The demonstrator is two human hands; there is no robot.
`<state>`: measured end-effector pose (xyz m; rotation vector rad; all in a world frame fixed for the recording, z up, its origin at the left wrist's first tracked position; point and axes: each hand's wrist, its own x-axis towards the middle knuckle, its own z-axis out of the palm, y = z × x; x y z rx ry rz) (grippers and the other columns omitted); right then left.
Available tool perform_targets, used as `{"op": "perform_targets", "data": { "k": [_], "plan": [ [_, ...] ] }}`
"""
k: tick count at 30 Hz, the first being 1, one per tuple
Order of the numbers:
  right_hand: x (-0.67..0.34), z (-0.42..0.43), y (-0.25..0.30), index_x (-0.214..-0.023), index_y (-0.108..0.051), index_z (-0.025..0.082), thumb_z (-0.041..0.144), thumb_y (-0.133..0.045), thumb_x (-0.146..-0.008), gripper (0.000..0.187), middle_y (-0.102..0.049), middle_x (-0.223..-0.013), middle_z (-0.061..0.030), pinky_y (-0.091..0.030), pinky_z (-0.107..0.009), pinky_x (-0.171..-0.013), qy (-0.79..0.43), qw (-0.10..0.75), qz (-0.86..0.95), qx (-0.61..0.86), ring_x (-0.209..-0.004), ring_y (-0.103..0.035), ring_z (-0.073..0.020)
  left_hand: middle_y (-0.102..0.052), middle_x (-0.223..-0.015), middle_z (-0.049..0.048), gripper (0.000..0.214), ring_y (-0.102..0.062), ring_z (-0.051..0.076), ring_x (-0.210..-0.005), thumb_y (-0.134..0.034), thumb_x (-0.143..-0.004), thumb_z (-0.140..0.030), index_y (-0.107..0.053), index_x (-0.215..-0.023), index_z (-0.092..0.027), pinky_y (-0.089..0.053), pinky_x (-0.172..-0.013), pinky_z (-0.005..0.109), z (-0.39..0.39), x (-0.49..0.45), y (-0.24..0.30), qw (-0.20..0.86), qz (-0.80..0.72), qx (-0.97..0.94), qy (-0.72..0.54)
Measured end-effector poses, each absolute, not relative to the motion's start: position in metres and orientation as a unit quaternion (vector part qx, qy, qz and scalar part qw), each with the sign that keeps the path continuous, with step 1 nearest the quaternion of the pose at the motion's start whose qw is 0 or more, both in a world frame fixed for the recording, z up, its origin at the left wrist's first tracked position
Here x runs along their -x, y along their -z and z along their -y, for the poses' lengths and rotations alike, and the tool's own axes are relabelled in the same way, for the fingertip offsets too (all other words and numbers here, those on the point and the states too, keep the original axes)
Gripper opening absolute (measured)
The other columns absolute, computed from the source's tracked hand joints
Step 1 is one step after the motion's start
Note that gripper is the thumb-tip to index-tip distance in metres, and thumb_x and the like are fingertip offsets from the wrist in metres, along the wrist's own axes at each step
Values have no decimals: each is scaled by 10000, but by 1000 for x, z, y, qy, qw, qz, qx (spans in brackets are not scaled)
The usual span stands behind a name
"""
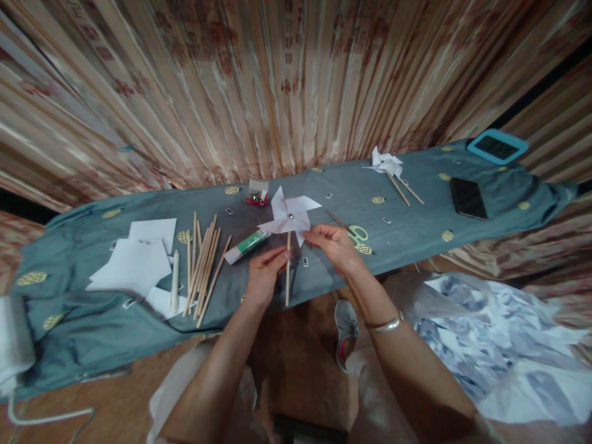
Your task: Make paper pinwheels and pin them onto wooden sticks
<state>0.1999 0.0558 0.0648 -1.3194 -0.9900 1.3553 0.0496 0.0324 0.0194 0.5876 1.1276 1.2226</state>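
Note:
A white paper pinwheel [283,217] with a shiny pin at its centre is held up on a wooden stick [287,280]. My left hand [263,274] pinches that stick just below the paper blades. At the lower right blade, my right hand [330,242] has its thumb and fingers closed on the paper edge. A green and white glue tube [246,248] lies left of the pinwheel. Behind it stands an open red box [257,193] of small metal pins. Scissors [357,234] with yellow-green handles lie just beyond my right hand.
Several loose wooden sticks [206,265], white paper sheets [134,268] and a white rod [174,280] lie on the left. Finished pinwheels [386,163], a dark phone [468,198] and a blue-framed device [497,147] lie right. Paper scraps [499,333] fill a bag on the floor.

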Motion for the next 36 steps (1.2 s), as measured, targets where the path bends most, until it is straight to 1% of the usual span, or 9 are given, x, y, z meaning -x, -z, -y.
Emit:
{"op": "perform_targets", "data": {
  "k": [5, 9, 13, 16, 21, 26, 31, 33, 36],
  "plan": [
    [-196, -54, -64, -494, -553, 187, 518, -873, -460, 461, -493, -493, 74, -266, -230, -488, -580, 471, 398, 533, -492, -369, -64, -719, -666, 9, 401, -594, 109, -601, -934, -413, -398, -792, -723, -186, -491, -644, 245, -32, -50, -22, 635, -493, -260, -536],
    [-195, -53, -63, -506, -563, 189, 513, -869, -461, 448, -530, -510, 70, -286, -239, -504, -602, 476, 385, 513, -493, -400, -66, -715, -644, -5, 397, -576, 86, -576, -937, -403, -405, -794, -710, -197, -472, -618, 216, -33, -50, -21, 637, -487, -260, -539],
    [-193, -53, -61, -525, -593, 188, 513, -867, -465, 429, -557, -529, 64, -321, -243, -529, -611, 484, 384, 495, -511, -424, -69, -721, -661, 0, 422, -584, 96, -585, -936, -395, -425, -795, -720, -197, -474, -622, 229, -34, -50, -18, 635, -488, -261, -538],
    [-192, -53, -59, -537, -608, 186, 510, -874, -470, 425, -574, -549, 56, -361, -252, -564, -612, 484, 389, 490, -530, -450, -76, -720, -665, 7, 413, -579, 104, -588, -931, -417, -419, -798, -736, -194, -467, -626, 241, -34, -50, -16, 634, -491, -267, -535],
    [-191, -52, -55, -566, -634, 187, 516, -865, -503, 407, -610, -582, 42, -376, -264, -588, -611, 480, 399, 487, -554, -482, -89, -730, -678, 7, 407, -573, 91, -591, -937, -418, -419, -804, -736, -202, -462, -625, 220, -33, -49, -16, 641, -482, -267, -535],
    [-190, -53, -49, -565, -651, 181, 551, -830, -558, 410, -630, -590, 18, -370, -268, -586, -569, 467, 461, 496, -566, -490, -100, -732, -678, 13, 416, -576, 87, -588, -941, -419, -400, -805, -751, -188, -462, -608, 214, -33, -49, -18, 642, -477, -270, -536],
    [-192, -51, -47, -551, -675, 185, 639, -722, -681, 474, -577, -500, 20, -335, -275, -546, -459, 443, 523, 564, -520, -449, -108, -722, -648, 4, 440, -585, 81, -576, -952, -385, -403, -799, -734, -185, -472, -612, 207, -33, -49, -20, 648, -479, -251, -536],
    [-197, -51, -51, -509, -650, 194, 641, -677, -728, 498, -559, -472, 18, -346, -275, -543, -432, 465, 518, 573, -504, -451, -112, -727, -656, 5, 452, -603, 82, -594, -959, -368, -403, -797, -728, -184, -486, -637, 206, -33, -49, -22, 653, -478, -239, -536],
    [-209, -54, -56, -470, -615, 202, 605, -670, -748, 493, -603, -508, -2, -394, -278, -579, -385, 539, 494, 563, -528, -505, -124, -730, -673, 11, 462, -604, 80, -606, -962, -365, -394, -797, -736, -174, -486, -642, 203, -33, -50, -25, 657, -477, -232, -536]
  ]
}}
